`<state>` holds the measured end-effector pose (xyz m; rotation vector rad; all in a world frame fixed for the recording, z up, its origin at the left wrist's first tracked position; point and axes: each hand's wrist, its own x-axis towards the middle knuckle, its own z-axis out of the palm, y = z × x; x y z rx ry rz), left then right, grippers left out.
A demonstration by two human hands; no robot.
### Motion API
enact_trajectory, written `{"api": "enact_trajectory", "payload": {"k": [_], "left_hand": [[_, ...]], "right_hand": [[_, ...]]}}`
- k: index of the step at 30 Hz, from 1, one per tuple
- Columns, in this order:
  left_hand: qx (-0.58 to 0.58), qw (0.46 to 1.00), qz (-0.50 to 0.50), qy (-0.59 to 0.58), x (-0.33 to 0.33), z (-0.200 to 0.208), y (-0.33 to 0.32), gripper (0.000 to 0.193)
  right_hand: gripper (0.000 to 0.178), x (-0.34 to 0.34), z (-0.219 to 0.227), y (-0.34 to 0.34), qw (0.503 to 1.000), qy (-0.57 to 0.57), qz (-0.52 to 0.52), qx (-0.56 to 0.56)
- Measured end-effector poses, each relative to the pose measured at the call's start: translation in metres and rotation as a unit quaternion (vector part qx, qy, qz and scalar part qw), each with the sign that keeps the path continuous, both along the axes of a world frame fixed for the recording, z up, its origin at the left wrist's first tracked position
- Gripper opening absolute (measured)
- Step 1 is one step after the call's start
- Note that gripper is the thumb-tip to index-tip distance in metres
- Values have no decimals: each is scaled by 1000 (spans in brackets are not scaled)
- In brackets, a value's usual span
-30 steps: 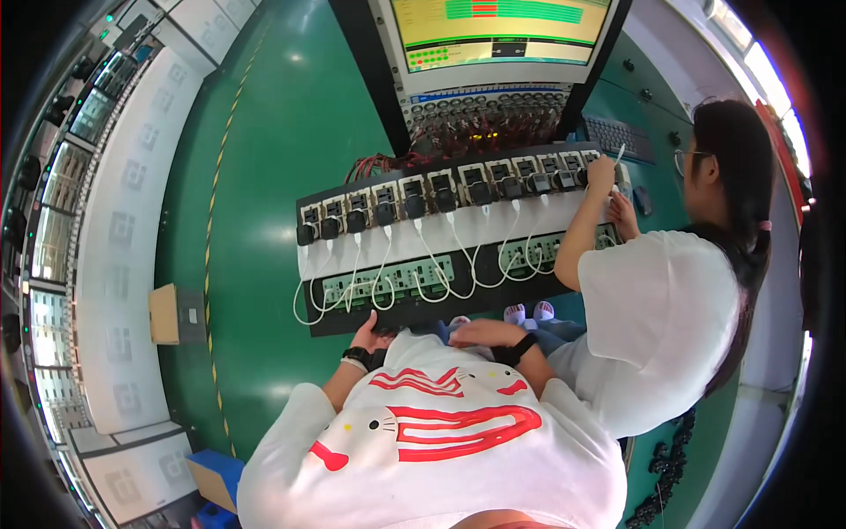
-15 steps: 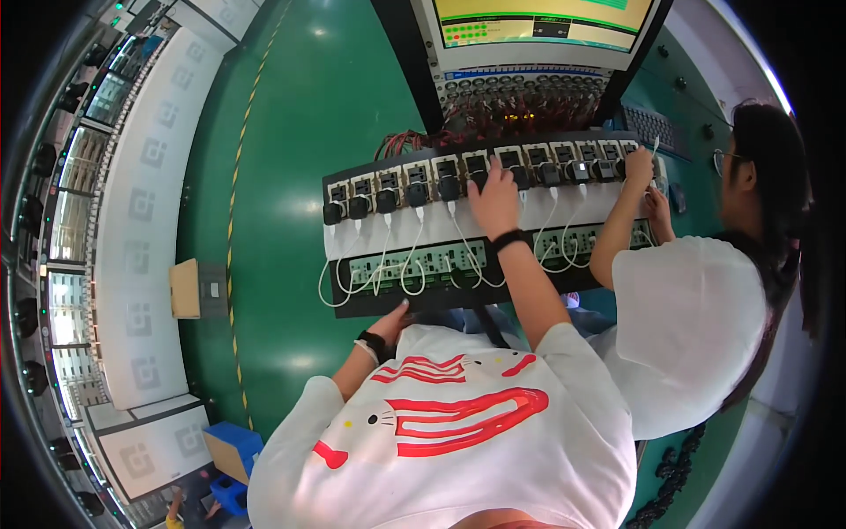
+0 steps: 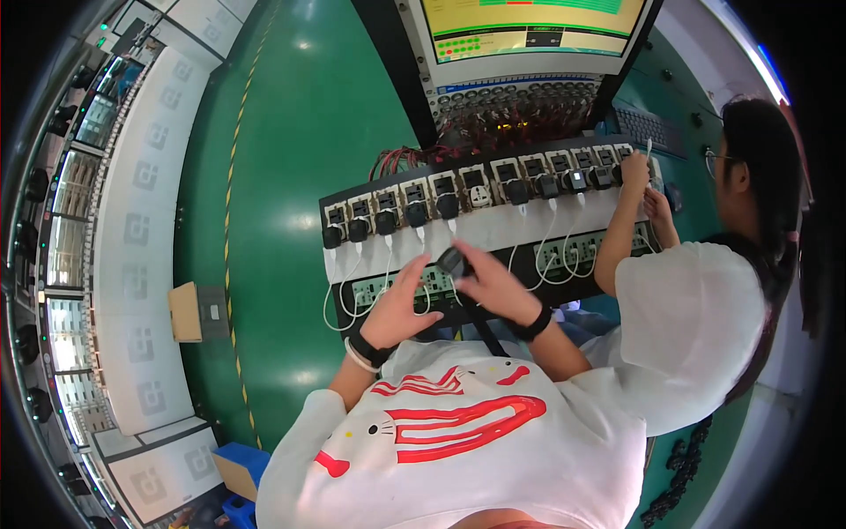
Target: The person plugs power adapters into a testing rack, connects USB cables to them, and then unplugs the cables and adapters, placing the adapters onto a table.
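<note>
Between my two hands is a black power adapter (image 3: 452, 262), gripped by the fingers of my right hand (image 3: 495, 284). My left hand (image 3: 394, 310) is just left of it, fingers stretched and apart, with nothing visible in it. Both hands are over the near side of a test rack (image 3: 538, 225) with a row of sockets along its back. One bare white socket (image 3: 477, 196) shows in the middle of the row. To its left a black adapter (image 3: 447, 204) is plugged in with a white cable. Green circuit boards (image 3: 370, 291) line the rack's near edge, partly hidden by my hands.
A person (image 3: 696, 309) sits close on my right, hands at the row's right end. Behind the rack stand a screen (image 3: 529, 40) and bundled wires (image 3: 502, 128). A keyboard (image 3: 650, 130) is at the back right. A cardboard box (image 3: 185, 313) is on the left floor.
My right hand has pulled back from the socket row with the black adapter, baring a white socket. My left hand has risen from the near edge toward it. The screen has changed.
</note>
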<state>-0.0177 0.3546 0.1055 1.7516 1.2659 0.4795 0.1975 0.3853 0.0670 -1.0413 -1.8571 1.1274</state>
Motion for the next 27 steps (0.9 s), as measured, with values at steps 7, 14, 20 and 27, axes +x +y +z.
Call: {"api": "enact_trajectory", "payload": {"k": [7,14,20,27], "left_hand": [[64,973,-211,71,17,7,28,52],[89,929,-266,241,22,21,27,29],[101,870,-374,306,21,74,27,23],[104,821,-452,332,29,116,22,32]], "right_hand": [[36,-10,-1,-41,988,-93,10,-126],[26,-10,-1,-40,988,-86,84,-99],[23,-26,18,-69,995,4,60,-84],[22,-27,38,-82,993,1,62,-101]]}}
